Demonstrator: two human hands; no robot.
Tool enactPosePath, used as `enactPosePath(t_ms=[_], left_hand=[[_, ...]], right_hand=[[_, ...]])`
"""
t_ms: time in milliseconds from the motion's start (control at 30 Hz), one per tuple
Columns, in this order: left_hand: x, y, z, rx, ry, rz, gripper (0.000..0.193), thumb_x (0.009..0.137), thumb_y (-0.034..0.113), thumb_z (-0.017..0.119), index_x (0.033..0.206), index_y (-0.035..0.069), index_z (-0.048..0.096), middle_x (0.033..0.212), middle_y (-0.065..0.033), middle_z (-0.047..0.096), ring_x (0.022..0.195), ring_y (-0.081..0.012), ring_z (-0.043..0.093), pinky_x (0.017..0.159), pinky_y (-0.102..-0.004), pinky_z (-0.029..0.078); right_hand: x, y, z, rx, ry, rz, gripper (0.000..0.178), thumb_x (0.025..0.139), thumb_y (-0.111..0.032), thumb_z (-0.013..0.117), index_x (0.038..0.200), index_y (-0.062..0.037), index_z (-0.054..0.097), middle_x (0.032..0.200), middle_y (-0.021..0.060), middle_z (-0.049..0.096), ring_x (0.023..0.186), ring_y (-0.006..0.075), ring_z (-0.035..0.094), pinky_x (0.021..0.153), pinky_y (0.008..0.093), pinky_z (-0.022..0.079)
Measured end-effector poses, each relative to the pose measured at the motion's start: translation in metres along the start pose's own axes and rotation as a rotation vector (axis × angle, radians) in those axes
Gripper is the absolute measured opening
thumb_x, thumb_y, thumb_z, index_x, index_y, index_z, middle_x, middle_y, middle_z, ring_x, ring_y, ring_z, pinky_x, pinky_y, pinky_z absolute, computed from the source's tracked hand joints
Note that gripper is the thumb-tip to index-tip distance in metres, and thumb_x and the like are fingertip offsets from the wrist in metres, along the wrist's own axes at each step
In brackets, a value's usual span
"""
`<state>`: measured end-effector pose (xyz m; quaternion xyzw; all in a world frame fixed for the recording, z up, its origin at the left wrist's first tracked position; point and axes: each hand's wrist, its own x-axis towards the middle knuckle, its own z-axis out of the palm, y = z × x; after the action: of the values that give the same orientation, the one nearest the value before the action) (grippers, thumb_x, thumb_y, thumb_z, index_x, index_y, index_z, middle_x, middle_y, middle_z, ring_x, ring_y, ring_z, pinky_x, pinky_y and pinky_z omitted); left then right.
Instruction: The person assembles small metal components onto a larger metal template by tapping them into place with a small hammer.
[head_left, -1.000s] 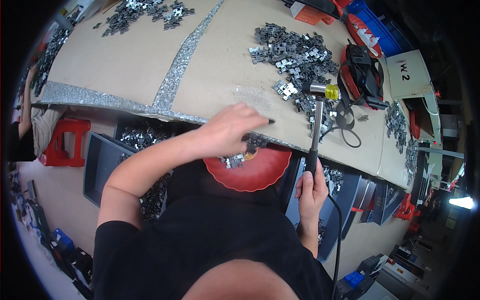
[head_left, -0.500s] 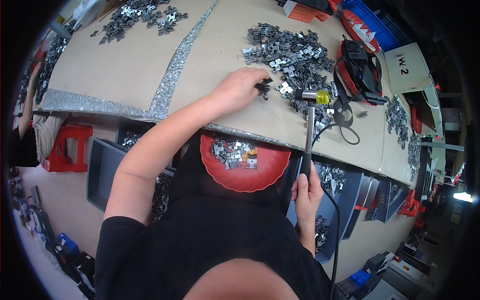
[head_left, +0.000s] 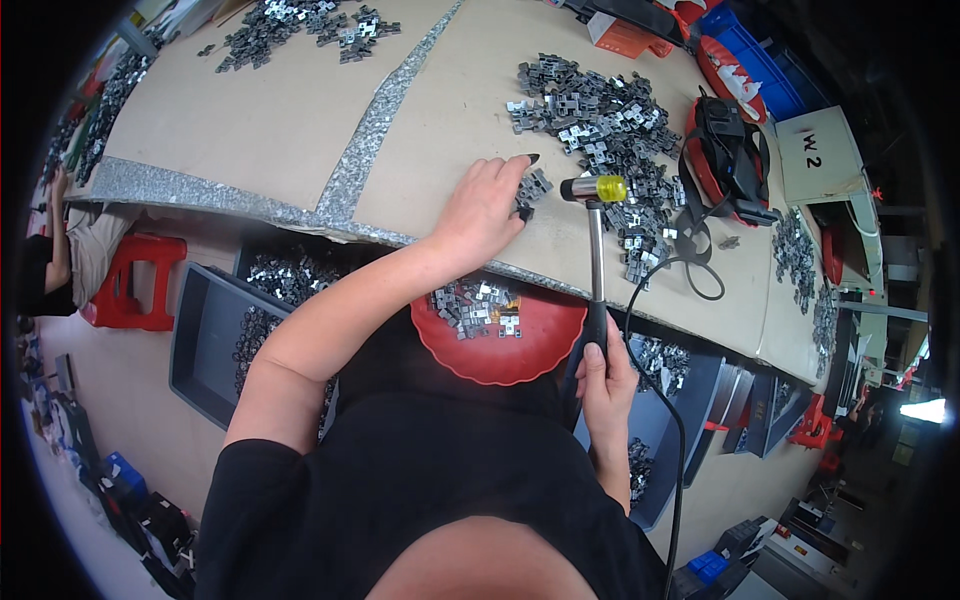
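Grips the mallet point(head_left: 597, 250) in the right hand point(head_left: 607, 385), with fingers wrapped round its black handle and its yellow-capped head out over the table point(head_left: 440, 130). Bends the left hand point(head_left: 482, 212) over a few clips point(head_left: 537, 185) on the table, just short of the main heap point(head_left: 610, 125), with thumb and forefinger parted at either side of them (cannot tell whether pinching any). With the mallet head, crowds the space just right of those clips and covers a little of the heap from view.

See a headset point(head_left: 738, 165) right of the heap, with its strap point(head_left: 692, 235) near the heap's edge. Follow a black cord point(head_left: 681, 440) looping over the table, then running down beside the right hand and across a bin point(head_left: 698, 385).

Below the table edge, see a red tray point(head_left: 500, 365) at the lap, with more clips in its left part (half hidden behind the left forearm). Farther left, note a grey bin point(head_left: 205, 340) and a red stool point(head_left: 137, 250); at the table's far side, a second heap point(head_left: 265, 40), a red box point(head_left: 620, 35) and a blue crate point(head_left: 745, 55).
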<state>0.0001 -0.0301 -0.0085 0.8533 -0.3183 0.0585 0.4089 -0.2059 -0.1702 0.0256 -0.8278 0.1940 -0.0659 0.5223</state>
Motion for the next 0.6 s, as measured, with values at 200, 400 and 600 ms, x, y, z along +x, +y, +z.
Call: enactPosePath(t_ms=[200, 400, 600], left_hand=[[0.006, 0.009, -0.014, -0.075, -0.184, 0.0, 0.065, 0.062, -0.005, 0.061, 0.122, 0.001, 0.038, 0.101, -0.0172, 0.055, 0.099, -0.0324, 0.049, 0.088, -0.0395, 0.041], [0.008, 0.006, -0.015, -0.133, -0.188, -0.054, 0.066, 0.062, -0.004, 0.062, 0.123, 0.0, 0.038, 0.099, -0.0174, 0.057, 0.098, -0.0314, 0.051, 0.087, -0.038, 0.042], [0.005, -0.002, -0.01, -0.166, -0.111, -0.037, 0.066, 0.061, -0.004, 0.063, 0.121, 0.0, 0.039, 0.094, -0.0164, 0.059, 0.092, -0.0309, 0.055, 0.083, -0.0376, 0.045]], right_hand=[[0.0, -0.014, 0.001, -0.184, -0.024, 0.022, 0.04, 0.091, -0.015, 0.048, 0.129, -0.0044, 0.043, 0.061, 0.009, 0.053, 0.055, 0.0119, 0.053, 0.054, 0.0258, 0.044], [0.002, -0.01, 0.008, -0.336, -0.079, 0.062, 0.04, 0.091, -0.02, 0.047, 0.128, -0.0048, 0.043, 0.068, 0.0197, 0.057, 0.061, 0.0285, 0.061, 0.059, 0.0324, 0.045], [0.001, -0.014, 0.005, -0.322, -0.067, 0.032, 0.04, 0.091, -0.017, 0.047, 0.128, -0.0019, 0.042, 0.068, 0.0197, 0.058, 0.062, 0.0296, 0.061, 0.059, 0.032, 0.046]])
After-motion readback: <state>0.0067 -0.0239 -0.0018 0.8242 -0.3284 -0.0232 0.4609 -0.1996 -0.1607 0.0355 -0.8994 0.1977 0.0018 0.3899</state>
